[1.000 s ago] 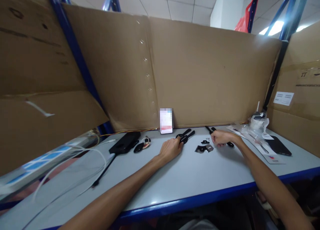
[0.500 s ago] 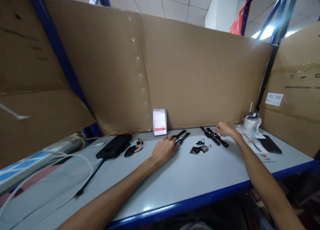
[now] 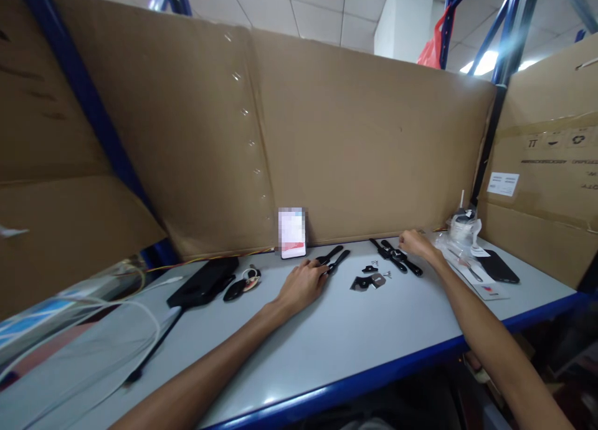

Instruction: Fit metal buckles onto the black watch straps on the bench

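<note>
My left hand (image 3: 303,285) rests at the middle of the grey table (image 3: 327,349), its curled fingers on the near ends of two black-handled tools (image 3: 337,262). My right hand (image 3: 417,243) is at the back right, fingers bent, beside two black tools (image 3: 397,255) lying side by side; what its fingers hold, if anything, is too small to tell. Between the hands lie dark and silvery metal plates (image 3: 369,282), a small black part (image 3: 370,268) and small screws (image 3: 387,274). A lit phone (image 3: 293,234) leans upright against the cardboard.
On the left are a black case (image 3: 205,283), keys with a black fob (image 3: 236,290) and white cables (image 3: 154,330). A dark phone (image 3: 499,267), clear plastic packaging (image 3: 460,243) and a printed card (image 3: 490,291) lie at the right. Cardboard walls (image 3: 374,149) enclose the table.
The whole view has shifted slightly, so most things appear further left. Both hands stay near the same tools, with little visible movement against the table.
</note>
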Tool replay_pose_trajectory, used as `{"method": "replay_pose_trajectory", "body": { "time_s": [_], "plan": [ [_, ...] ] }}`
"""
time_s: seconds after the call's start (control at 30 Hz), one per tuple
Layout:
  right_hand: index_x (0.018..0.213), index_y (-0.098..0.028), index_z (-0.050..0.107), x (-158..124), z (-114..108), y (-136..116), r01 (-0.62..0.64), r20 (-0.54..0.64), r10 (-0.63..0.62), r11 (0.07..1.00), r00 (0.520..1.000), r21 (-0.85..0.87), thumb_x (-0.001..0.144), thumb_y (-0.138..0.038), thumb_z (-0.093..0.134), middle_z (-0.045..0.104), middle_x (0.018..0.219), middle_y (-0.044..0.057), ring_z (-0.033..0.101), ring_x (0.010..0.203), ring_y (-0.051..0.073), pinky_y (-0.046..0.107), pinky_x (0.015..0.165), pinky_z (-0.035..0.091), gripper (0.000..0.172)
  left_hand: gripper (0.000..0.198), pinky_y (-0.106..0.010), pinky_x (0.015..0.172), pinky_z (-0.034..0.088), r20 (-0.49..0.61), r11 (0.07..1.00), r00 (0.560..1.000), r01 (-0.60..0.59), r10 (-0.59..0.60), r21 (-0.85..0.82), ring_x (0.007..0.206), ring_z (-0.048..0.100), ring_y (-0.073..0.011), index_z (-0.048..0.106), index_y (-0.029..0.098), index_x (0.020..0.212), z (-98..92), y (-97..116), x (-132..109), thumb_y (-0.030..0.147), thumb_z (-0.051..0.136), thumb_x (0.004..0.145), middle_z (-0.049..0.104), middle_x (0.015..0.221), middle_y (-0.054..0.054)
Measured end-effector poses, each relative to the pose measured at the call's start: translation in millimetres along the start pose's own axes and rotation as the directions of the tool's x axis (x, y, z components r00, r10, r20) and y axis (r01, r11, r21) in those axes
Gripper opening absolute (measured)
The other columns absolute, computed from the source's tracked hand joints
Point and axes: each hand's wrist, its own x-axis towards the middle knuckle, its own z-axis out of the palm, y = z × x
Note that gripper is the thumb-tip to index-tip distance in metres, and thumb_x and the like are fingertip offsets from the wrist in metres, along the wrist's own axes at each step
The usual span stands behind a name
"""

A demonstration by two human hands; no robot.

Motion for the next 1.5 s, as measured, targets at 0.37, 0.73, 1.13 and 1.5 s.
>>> {"method": "replay_pose_trajectory", "body": {
  "time_s": [0.37,0.73,1.13,1.5],
  "plan": [
    [0.102,-0.016,0.075,5,6,1,-0.029,-0.075,0.027,0.999,0.997,-0.026,0.09,-0.037,0.059,0.073,0.108,0.018,0.068,0.101,0.027,0.029,0.077,0.046,0.03,0.033,-0.035,0.089,0.044,-0.066,1.0,0.998,-0.019,0.018,-0.005,0.105,0.055,-0.0258,0.073,0.026,0.109,3.9,-5,3,0.028,0.043,0.095,0.069,0.11,-0.008],
    [0.111,-0.025,0.072,4,27,-33,0.088,-0.181,-0.084,0.996,0.98,0.015,0.092,-0.036,0.056,0.073,0.113,0.008,0.065,0.108,0.023,0.025,0.081,0.043,0.027,0.032,-0.035,0.084,0.043,-0.128,0.997,0.989,-0.078,0.076,-0.011,0.099,0.055,-0.0244,0.074,0.026,0.103,12.0,-12,8,0.026,0.044,0.094,0.071,0.106,-0.007],
    [0.104,-0.021,0.071,5,34,-41,0.082,-0.126,-0.09,0.995,0.988,-0.062,0.092,-0.031,0.054,0.072,0.113,0.012,0.065,0.105,0.026,0.028,0.079,0.043,0.023,0.029,-0.035,0.084,0.043,-0.202,0.99,0.977,-0.09,0.067,-0.105,0.095,0.055,-0.0238,0.076,0.025,0.099,19.6,-16,15,0.022,0.048,0.091,0.072,0.104,-0.008],
    [0.109,-0.019,0.067,-3,31,-42,0.097,-0.08,-0.106,0.989,0.991,-0.112,0.088,-0.038,0.061,0.07,0.111,0.016,0.065,0.104,0.03,0.033,0.081,0.045,0.03,0.031,-0.037,0.086,0.043,-0.218,0.99,0.974,-0.091,0.065,-0.111,0.098,0.057,-0.025,0.076,0.025,0.101,21.9,-16,18,0.021,0.048,0.091,0.072,0.104,-0.008]
  ]
}}
